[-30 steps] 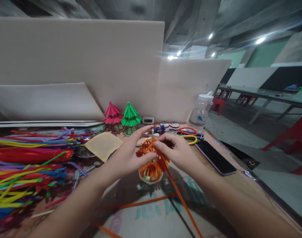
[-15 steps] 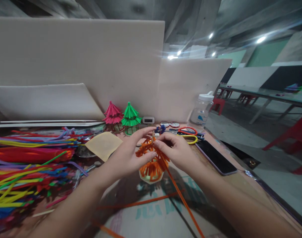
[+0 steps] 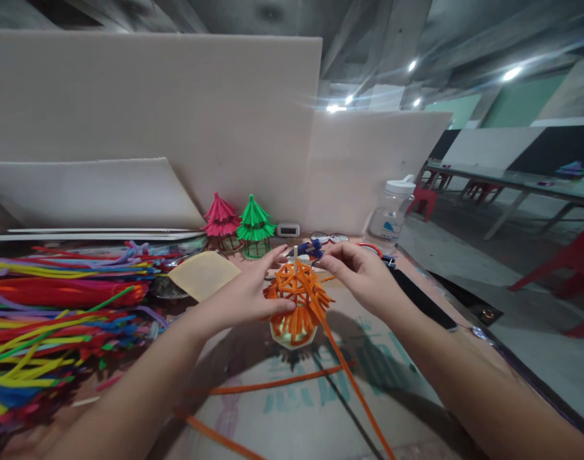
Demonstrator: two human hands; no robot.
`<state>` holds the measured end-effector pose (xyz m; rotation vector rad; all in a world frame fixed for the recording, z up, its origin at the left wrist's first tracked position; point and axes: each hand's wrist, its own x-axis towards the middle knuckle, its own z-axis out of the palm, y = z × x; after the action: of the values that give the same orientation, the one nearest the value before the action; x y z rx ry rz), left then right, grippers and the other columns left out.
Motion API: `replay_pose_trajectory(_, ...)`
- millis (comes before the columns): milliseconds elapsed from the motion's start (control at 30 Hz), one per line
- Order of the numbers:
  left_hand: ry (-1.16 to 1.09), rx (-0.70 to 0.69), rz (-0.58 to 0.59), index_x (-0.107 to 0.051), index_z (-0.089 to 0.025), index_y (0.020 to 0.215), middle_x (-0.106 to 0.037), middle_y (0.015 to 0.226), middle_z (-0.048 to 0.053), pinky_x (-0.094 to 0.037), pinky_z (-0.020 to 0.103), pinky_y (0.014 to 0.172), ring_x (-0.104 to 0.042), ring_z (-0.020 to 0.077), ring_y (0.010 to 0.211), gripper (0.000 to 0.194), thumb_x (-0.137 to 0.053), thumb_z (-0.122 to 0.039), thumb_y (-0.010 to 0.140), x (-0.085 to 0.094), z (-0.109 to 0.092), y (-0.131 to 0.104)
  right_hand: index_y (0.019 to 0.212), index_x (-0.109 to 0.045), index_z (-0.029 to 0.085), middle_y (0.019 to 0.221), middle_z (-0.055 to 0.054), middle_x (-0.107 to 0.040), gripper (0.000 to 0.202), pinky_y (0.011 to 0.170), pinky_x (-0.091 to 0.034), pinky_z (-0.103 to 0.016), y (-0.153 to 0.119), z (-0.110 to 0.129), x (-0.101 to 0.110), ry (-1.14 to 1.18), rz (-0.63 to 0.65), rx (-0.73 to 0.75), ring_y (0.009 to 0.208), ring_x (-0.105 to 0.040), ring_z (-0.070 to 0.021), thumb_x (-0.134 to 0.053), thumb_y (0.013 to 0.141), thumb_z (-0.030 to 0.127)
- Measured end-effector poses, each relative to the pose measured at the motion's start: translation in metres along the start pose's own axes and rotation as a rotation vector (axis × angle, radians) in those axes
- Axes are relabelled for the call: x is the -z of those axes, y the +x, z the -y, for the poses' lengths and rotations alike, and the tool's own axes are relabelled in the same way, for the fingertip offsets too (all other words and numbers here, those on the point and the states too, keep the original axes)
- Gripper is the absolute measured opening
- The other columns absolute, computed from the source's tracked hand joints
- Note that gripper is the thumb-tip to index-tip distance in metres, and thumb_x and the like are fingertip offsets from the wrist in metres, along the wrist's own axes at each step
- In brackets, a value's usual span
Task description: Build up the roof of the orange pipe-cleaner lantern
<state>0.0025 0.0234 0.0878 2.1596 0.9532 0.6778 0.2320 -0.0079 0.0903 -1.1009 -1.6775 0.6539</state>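
An orange pipe-cleaner model [image 3: 299,291], layered and slatted, stands in front of me on a pale many-sided base, with a thin light stick [image 3: 296,255] rising from its top. Close against its left side is my left hand [image 3: 253,284], open, fingers spread and thumb across the front. To the right of the stick, apart from the model, my right hand [image 3: 356,268] is closed in a pinch; what sits between the fingertips is too small to make out. A long orange pipe cleaner [image 3: 352,377] trails from the model toward me.
Bundles of coloured pipe cleaners [image 3: 57,332] cover the left side. Behind stand a pink model [image 3: 220,217], a green model [image 3: 255,220] and a small digital clock [image 3: 288,230]. A bottle [image 3: 390,214], a phone [image 3: 423,300] and partly hidden scissors [image 3: 371,248] lie right.
Both hands have drawn apart from the stick's top: my left hand slid left and my right hand moved right. The stick and the model's upper lattice now show.
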Motion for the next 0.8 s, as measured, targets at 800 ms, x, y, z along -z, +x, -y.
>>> replay_pose_trajectory(800,-0.121,-0.017,0.122,-0.043,-0.026,0.141,-0.053,0.144,0.008,-0.05,0.04,0.102,-0.056,0.0262,0.126,0.061,-0.064,-0.035,0.085,-0.001,0.014,0.003,0.066,-0.063,0.016,0.054,0.003,-0.052,0.036,0.05,-0.032,-0.023,-0.026,0.0,-0.019,0.243,0.35,-0.315,0.051,-0.044,-0.0101,-0.065,0.081,0.048)
